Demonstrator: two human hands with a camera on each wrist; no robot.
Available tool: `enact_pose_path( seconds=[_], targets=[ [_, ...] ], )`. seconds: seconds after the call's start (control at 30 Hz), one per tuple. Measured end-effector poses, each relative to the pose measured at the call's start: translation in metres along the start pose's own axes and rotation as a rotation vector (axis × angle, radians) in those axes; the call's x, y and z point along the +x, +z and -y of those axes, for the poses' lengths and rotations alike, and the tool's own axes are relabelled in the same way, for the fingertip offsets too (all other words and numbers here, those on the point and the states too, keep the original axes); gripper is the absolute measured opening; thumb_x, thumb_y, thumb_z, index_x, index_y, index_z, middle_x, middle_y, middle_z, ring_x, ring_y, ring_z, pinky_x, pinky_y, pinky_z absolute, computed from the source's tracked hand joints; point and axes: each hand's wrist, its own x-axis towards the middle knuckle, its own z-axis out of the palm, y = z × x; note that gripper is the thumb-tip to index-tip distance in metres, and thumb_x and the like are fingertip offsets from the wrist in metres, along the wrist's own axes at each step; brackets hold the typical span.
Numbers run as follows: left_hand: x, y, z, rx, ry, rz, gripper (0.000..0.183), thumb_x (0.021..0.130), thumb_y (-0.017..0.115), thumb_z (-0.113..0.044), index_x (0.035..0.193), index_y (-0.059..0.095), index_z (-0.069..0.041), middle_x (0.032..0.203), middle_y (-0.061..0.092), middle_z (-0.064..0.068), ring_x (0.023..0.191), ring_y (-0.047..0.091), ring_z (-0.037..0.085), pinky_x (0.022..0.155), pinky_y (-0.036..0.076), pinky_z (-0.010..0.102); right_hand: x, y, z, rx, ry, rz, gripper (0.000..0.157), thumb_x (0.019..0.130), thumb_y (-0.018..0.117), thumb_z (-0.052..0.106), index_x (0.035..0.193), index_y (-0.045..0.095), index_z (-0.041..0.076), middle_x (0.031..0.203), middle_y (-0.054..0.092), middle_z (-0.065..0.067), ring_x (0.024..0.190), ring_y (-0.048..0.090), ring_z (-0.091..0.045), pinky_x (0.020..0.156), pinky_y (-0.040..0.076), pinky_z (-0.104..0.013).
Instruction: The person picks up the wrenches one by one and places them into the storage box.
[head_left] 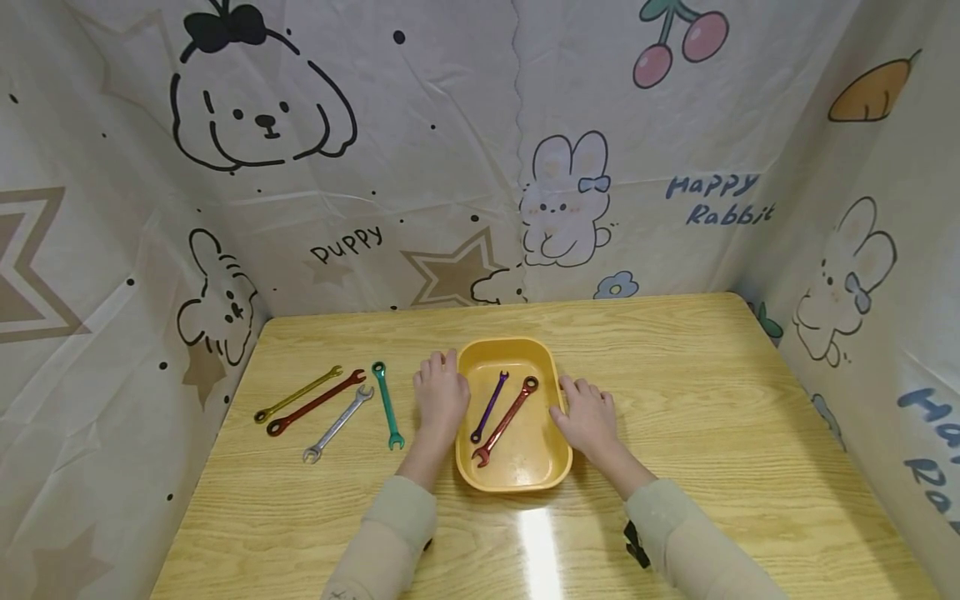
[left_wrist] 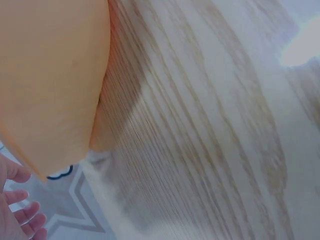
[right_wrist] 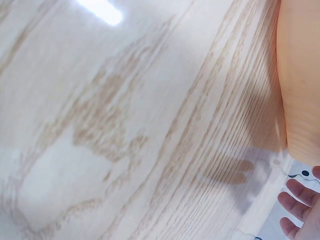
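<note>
A yellow plastic tray (head_left: pixel 517 475) stands on the table between the two hands. Inside it lie a small purple wrench (head_left: pixel 490 407) and a larger red wrench (head_left: pixel 507 419), side by side and slanted. My left hand (head_left: pixel 441 396) is at the tray's left rim, its thumb side against the edge. Across from it, my right hand (head_left: pixel 588 418) has its thumb at the right rim and its fingers outside. Both wrist views show the tray's outer wall (left_wrist: pixel 50 75) with loosely spread fingers (right_wrist: pixel 295 202) beyond it. Whether the fingers touch that wall is unclear.
Left of the tray, a yellow wrench (head_left: pixel 298 395), a dark red wrench (head_left: pixel 317 403), a silver wrench (head_left: pixel 337 425) and a green wrench (head_left: pixel 387 406) lie on the wooden table (head_left: pixel 675 358). Printed cloth (head_left: pixel 450 167) hangs around the table's back and sides.
</note>
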Motion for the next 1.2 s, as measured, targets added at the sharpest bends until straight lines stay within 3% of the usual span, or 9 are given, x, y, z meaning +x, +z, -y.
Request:
enact_pose_path(
  seconds=[0.53, 0.8, 1.2],
  targets=[
    [0.001, 0.004, 0.030, -0.010, -0.108, 0.040, 0.041, 0.084, 0.058, -0.014, 0.124, 0.053, -0.005, 0.110, 0.050, 0.017, 0.098, 0.046, 0.032, 0.082, 0.039, 0.044, 0.000, -0.001, 0.001, -0.004, 0.008, 0.010, 0.048, 0.087, 0.050, 0.034, 0.129, 0.045, 0.012, 0.117, 0.052, -0.016, 0.110, 0.046, -0.034, 0.091, 0.031, -0.053],
    [-0.003, 0.007, 0.048, -0.068, -0.183, 0.050, 0.041, 0.083, 0.056, -0.009, 0.124, 0.053, -0.003, 0.111, 0.051, 0.019, 0.101, 0.045, 0.034, 0.079, 0.039, 0.043, -0.001, -0.002, 0.001, 0.007, 0.018, 0.028, 0.048, 0.088, 0.050, 0.035, 0.130, 0.044, 0.012, 0.119, 0.051, -0.016, 0.111, 0.045, -0.034, 0.092, 0.030, -0.053],
    [-0.012, 0.018, 0.074, -0.019, -0.248, 0.072, 0.047, 0.085, 0.055, -0.011, 0.130, 0.047, -0.003, 0.117, 0.049, 0.018, 0.103, 0.047, 0.034, 0.085, 0.039, 0.044, 0.000, -0.001, 0.001, 0.009, 0.015, 0.024, 0.048, 0.088, 0.050, 0.035, 0.130, 0.044, 0.012, 0.119, 0.051, -0.016, 0.111, 0.045, -0.035, 0.093, 0.029, -0.054]
  ],
)
